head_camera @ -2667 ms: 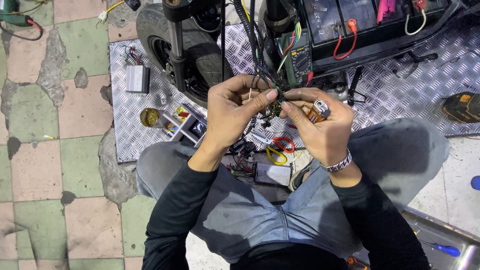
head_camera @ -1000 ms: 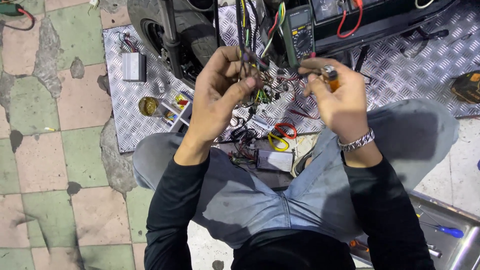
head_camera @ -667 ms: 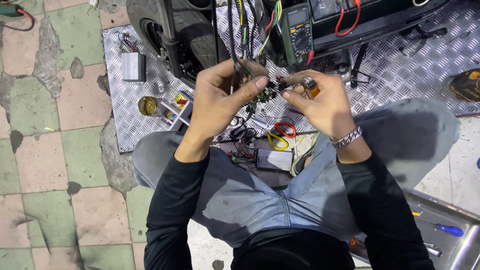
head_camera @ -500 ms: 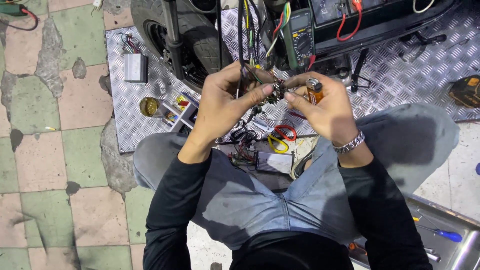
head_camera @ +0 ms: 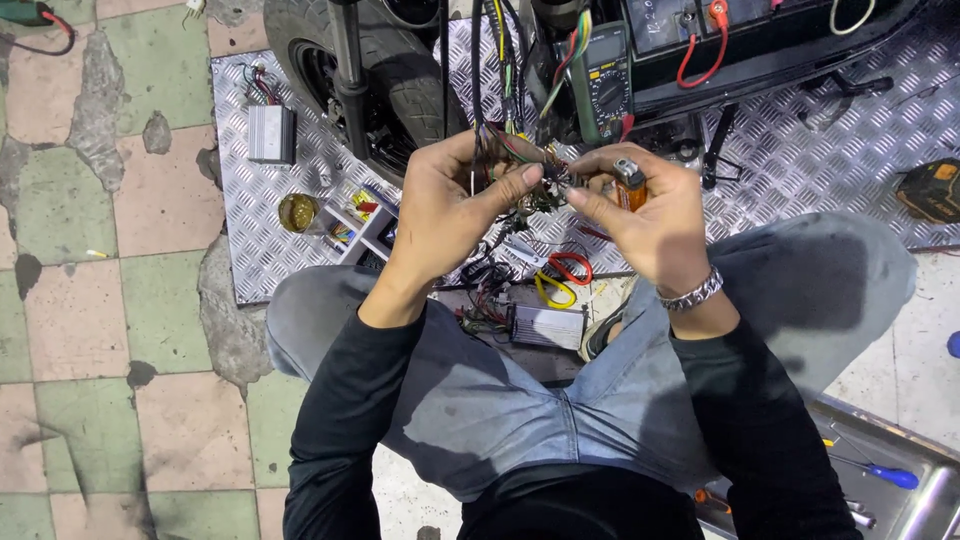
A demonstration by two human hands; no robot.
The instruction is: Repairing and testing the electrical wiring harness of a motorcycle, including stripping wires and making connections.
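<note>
In the head view we are squatting over a patterned metal floor plate (head_camera: 800, 170) beside a small vehicle, and we are working at a bundle of coloured wires (head_camera: 515, 160) that is hanging down from its frame, just in front of the tyre (head_camera: 405, 75). Our left hand (head_camera: 450, 205) is closing on the bundle, thumb pressing the strands against the fingers. Our right hand (head_camera: 645, 215) is pinching the wire ends with thumb and forefinger while the other fingers are clamping an orange lighter (head_camera: 630, 185) against the palm.

We judge that we are sorting or joining wire ends. The step in hand is calling for the strands to stay steady and apart from their neighbours, and for care with the lighter so close to the insulation.

A green-cased multimeter (head_camera: 605, 85) is leaning against the vehicle just above the hands. Yellow- and red-handled scissors (head_camera: 560, 280) are lying below them, beside a ribbed silver controller box (head_camera: 545, 325); a second silver box (head_camera: 270, 135) is sitting at the plate's left.

As for containers, a small compartment tray (head_camera: 362, 222) is holding bits too small to tell, with a round brass-coloured tin (head_camera: 298, 212) touching it. At lower right a steel tray (head_camera: 925, 495) is holding a blue-handled screwdriver (head_camera: 880, 472).
</note>
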